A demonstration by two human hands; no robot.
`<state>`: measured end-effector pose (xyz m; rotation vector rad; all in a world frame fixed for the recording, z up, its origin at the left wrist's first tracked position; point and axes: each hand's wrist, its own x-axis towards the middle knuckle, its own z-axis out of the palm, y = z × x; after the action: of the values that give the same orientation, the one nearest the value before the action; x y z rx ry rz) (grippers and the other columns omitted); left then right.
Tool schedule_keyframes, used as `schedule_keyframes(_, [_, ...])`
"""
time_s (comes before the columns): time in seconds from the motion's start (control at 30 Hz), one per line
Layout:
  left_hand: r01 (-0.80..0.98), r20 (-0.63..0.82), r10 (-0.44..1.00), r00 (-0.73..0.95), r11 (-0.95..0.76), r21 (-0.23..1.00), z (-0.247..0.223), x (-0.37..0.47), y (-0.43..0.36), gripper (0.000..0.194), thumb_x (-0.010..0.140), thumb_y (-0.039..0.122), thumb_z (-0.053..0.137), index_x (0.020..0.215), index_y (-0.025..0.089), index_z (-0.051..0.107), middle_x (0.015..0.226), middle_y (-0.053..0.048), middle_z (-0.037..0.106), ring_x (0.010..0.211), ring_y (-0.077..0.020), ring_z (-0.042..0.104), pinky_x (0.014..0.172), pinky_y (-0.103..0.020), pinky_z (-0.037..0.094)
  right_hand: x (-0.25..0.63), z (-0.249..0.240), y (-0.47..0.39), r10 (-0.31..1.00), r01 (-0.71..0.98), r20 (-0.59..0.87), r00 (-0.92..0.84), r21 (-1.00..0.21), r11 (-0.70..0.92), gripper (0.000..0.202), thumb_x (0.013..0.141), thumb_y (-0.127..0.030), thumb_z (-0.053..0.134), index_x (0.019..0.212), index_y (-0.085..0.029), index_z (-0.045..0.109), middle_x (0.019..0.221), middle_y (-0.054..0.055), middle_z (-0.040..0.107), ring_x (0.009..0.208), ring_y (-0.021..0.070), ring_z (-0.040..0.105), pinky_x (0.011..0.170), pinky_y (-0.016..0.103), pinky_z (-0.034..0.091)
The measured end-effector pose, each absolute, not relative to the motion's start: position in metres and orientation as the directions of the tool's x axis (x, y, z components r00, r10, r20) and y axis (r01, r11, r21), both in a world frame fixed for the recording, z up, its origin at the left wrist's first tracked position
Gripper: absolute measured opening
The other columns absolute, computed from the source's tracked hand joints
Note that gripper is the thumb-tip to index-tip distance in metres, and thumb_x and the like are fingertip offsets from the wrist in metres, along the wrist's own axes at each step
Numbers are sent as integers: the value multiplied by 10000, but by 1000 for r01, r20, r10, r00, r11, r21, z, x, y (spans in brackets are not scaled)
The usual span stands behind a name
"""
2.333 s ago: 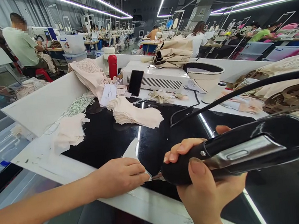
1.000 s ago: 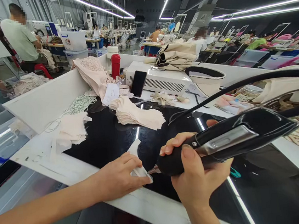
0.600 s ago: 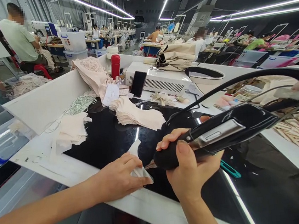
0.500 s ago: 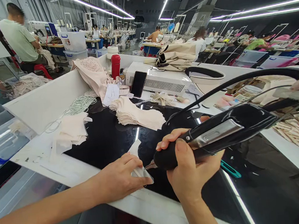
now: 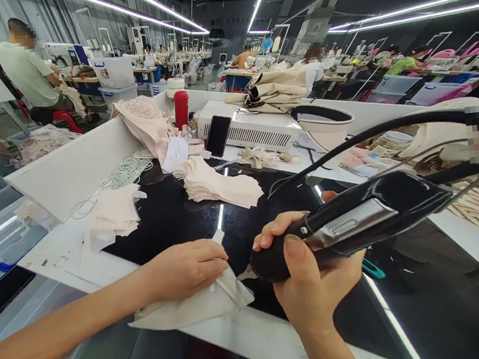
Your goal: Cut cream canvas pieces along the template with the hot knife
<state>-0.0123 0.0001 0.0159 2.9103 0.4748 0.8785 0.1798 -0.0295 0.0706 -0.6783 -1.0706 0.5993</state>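
Note:
My left hand [image 5: 195,265] is closed, its fingers pressed together on a cream fabric piece [image 5: 202,309] at the table's front edge. A narrow pale strip [image 5: 218,236] pokes out beyond those fingers; the thumb is hidden. My right hand [image 5: 312,263] is wrapped round a black tool with a metal lever [image 5: 351,225] and a hose, which looks like a glue gun. Its rounded black end points toward the fabric, just right of it, and I cannot make out the tip clearly. Past my hands lies a stack of cream fabric pieces [image 5: 223,184].
More cut pieces [image 5: 114,212] lie left, by green cord [image 5: 129,171]. A phone [image 5: 218,136] leans on a white vented box [image 5: 246,123] near a red bottle [image 5: 181,110]. A teal tool [image 5: 373,269] lies right. A black hose [image 5: 380,130] arcs overhead. People sit working beyond.
A larger cream fabric piece now shows under my left hand, spread to the table's front edge. The left hand has shifted slightly left and flattened. My right hand keeps the black tool nearly in place.

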Motion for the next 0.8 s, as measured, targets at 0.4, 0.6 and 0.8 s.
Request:
schedule_keyframes(0.4, [291,384,320,866,-948,133,15,-28,9,219,1091,190,511,1259,147,646,1157,-110,695,1055,-206,669,929,-308,592,175,70,-31,713,-138,597,368,-723,676,418,881,-235,810,1219,-286,569,818,-61,687,560,128,652,522,293,583])
schedule_keyframes(0.6, [323,314,309,898,-946,6,18,-27,0,322,1040,317,658,1349,250,599,1183,-101,618,1043,-224,630,930,-335,575,174,72,-31,710,-130,582,396,-730,671,400,865,-285,832,1131,-276,534,807,-62,688,548,132,657,517,294,579])
schedule_keyframes(0.8, [352,328,319,889,-935,-45,16,-26,-7,432,981,370,750,1362,265,576,1185,-104,606,1006,-232,613,965,-387,563,172,71,-31,714,-140,582,389,-729,670,373,870,-286,828,1099,-273,534,797,-63,683,539,129,647,506,297,578])
